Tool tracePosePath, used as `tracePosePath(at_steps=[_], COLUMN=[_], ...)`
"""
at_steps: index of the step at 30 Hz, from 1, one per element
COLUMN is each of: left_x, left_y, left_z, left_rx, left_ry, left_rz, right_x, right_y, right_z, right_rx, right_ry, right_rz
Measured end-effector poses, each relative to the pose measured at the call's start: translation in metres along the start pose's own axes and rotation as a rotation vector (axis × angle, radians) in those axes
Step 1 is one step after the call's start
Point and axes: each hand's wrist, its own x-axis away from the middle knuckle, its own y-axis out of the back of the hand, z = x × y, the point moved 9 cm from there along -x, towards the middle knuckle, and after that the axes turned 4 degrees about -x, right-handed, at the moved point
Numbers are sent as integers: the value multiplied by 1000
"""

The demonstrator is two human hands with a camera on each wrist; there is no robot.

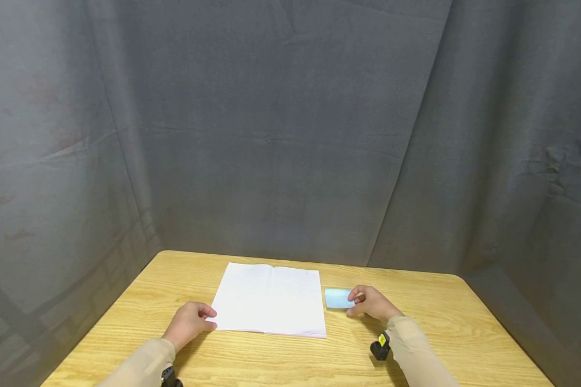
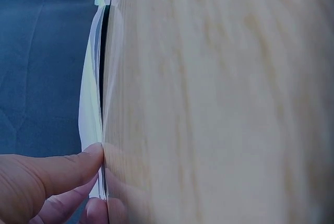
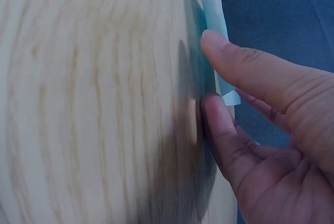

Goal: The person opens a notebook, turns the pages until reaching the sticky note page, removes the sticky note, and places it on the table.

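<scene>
An open notebook (image 1: 271,298) with lined white pages lies flat on the wooden table, its fold running away from me. My left hand (image 1: 190,322) holds its near left corner, thumb at the front edge and fingers at the side. Seen edge-on in the left wrist view, the notebook's pages (image 2: 91,98) run up from the fingertips (image 2: 94,149). To the right of the notebook lies a small light blue rectangular slip (image 1: 337,299), apart from it. The thumb and fingers of my right hand (image 1: 372,304) grip the slip's right end. In the right wrist view its blue edge (image 3: 214,10) shows beyond the fingers.
The light wooden table (image 1: 252,360) has rounded far corners. Grey cloth (image 1: 281,161) hangs behind it and along both sides. A small black device (image 1: 380,346) with a yellow mark is worn at the right wrist, and another black one (image 1: 169,378) at the left.
</scene>
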Motion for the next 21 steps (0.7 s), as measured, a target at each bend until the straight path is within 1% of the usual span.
tracePosePath(at_steps=[10,17,21], left_x=[-1,-1,0], left_y=[-1,-1,-1], left_z=[1,0,0], left_rx=[-4,-3,-5], left_ry=[-3,0,-1], left_rz=[1,7,7], right_x=[1,0,1], right_y=[2,4,6], right_z=[0,-5,-5], right_rx=[21,-5,-19], right_ry=[-13,-46,-38], right_rz=[-7,-32,-29])
